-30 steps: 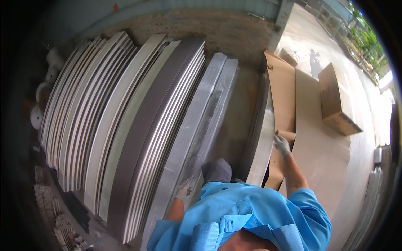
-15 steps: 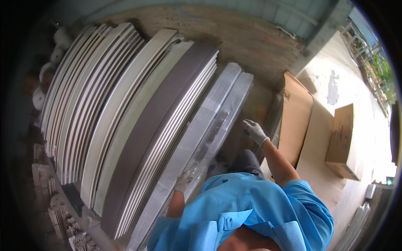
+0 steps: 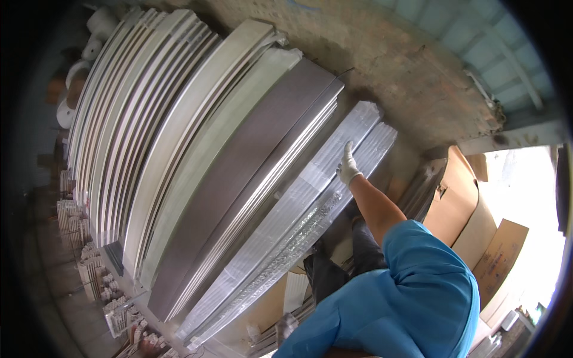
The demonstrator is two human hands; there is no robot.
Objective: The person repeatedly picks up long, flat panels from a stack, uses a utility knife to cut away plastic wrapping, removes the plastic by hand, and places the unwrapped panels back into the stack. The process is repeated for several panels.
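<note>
Two long bundles [image 3: 280,221] wrapped in clear plastic lie side by side, slanting from lower left to upper right. My right hand [image 3: 347,165], in a pale glove, rests on their upper part near the seam between them. Its fingers are stretched out, with one pointing up along the wrap. Low in the picture, my left hand [image 3: 287,327] is gloved too and mostly hidden by my blue sleeve. It is beside the lower part of the bundles, and its fingers cannot be made out.
Left of the bundles stand brown panels [image 3: 256,137], pale green panels [image 3: 227,143] and several white strips [image 3: 119,119]. A wall [image 3: 406,71] runs behind them. To the right are a bent cardboard sheet [image 3: 453,197] and a cardboard box [image 3: 504,256]. White rolls [image 3: 67,113] are at far left.
My right hand has come from open air beside the bundles onto their wrap. My left hand has left the wrap and dropped lower. The view has turned.
</note>
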